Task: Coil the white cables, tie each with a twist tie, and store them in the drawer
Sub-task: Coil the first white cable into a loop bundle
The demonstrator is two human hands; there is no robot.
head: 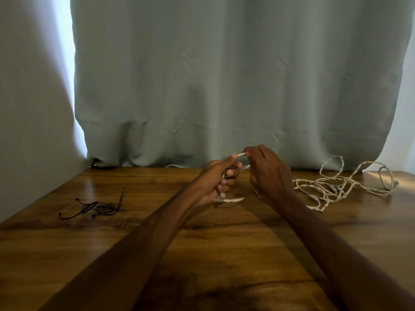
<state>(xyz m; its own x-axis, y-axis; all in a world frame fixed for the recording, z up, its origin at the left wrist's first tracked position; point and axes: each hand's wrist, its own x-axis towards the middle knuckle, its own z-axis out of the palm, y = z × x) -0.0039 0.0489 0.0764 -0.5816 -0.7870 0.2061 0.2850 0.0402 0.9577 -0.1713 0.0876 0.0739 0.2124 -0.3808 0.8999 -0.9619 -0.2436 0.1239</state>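
Left grip point(219, 179) curls round the white cable point(241, 155) above the table point(202, 254); right grip point(268, 173) pinches its strand just beside. Loose tangle point(336, 185) lies rightward, nearer the right grip; twist ties point(96, 207) lie well left.

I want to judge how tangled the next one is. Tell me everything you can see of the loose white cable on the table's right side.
The loose off-white twisted cable lies in an untidy tangle of overlapping loops on the brown wooden table, near its far edge before the grey-green curtain. It looks like thin strands twisted together. Some loops arch up off the wood; the far-right end curls into a small ring. One strand trails toward the right hand; contact cannot be told.
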